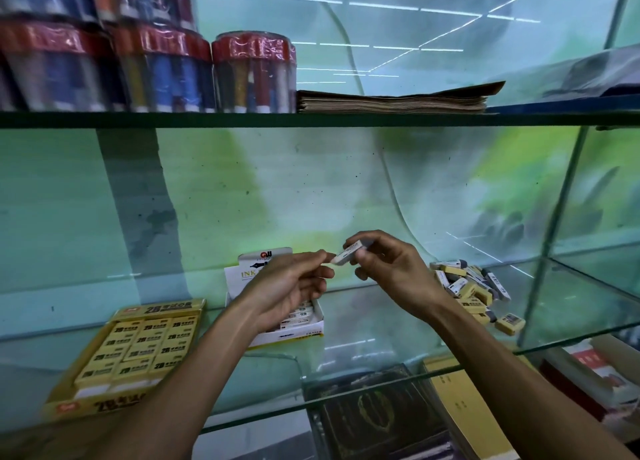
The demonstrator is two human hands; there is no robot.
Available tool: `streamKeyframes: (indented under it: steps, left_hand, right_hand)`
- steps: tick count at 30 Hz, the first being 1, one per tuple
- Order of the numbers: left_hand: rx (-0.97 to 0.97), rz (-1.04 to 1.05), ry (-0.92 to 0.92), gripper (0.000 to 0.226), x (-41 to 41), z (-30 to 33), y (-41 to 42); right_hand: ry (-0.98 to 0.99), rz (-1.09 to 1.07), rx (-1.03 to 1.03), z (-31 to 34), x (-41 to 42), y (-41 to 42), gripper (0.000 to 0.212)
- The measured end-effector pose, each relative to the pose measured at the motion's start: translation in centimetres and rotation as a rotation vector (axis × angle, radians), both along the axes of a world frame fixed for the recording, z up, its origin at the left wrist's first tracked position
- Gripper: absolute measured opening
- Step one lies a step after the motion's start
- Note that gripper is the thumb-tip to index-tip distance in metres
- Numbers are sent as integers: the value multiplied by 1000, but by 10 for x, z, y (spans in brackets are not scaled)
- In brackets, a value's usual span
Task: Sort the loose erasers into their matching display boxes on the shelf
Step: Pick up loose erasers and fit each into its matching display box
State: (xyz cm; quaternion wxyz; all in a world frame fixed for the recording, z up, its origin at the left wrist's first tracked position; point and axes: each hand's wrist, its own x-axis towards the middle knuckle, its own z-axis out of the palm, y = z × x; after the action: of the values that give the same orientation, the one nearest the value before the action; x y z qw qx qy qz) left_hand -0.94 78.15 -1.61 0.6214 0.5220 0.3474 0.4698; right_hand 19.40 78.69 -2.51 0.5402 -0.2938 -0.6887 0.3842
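Nearest you, the yellow box [138, 352] sits full of yellow erasers on the glass shelf [381, 321], so this piece likely doesn't belong there. Your left hand [287, 286] is loosely curled, its fingertip just reaching the white eraser [347, 252] that your right hand [388, 269] pinches above the shelf. Take it by its long sides before the right lets go, then lower it flat into the white box [277, 331] directly beneath. Farther right waits the loose pile [474, 286], mixed yellow and grey-tipped; check each label.
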Motion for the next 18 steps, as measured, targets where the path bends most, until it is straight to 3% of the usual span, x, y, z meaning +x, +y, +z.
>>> streamKeyframes:
  steps: [4,10,14,18]
  left_hand:
    - [51,94,8,21,-21,1,0]
    - [87,190,-93,20,-51,4,-2]
    - [122,237,-153,18,-61,7,-5]
    - [153,271,-198,17,-67,8,-8]
  right_hand:
    - [300,72,-240,-2,-3,8,17]
    - [299,64,-293,-3,-15,12,21]
    - [-74,18,-148,9,-36,7,21]
    - [-669,95,189,19,-59,4,16]
